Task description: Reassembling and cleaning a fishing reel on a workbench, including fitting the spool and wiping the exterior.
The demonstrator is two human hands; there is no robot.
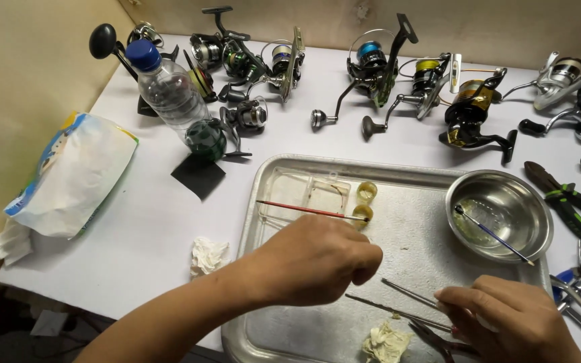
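Fingers of the left hand curl closed, contents hidden; right hand, lower right, apparently pinches tweezers over the metal tray.

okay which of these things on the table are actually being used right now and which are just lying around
In use: left hand, right hand, tweezers, metal tray.

Lying about: fishing reels, water bottle, tissue pack, green-handled pliers, steel bowl, red brush.

1. The left forearm comes in bare from the lower left, angled up and to the right.
2. The left hand is curled knuckles-up, fingertips pinched together at its far right edge.
3. The right hand, low and just right of it, is closed loosely, knuckles up, thumb side facing the left hand.
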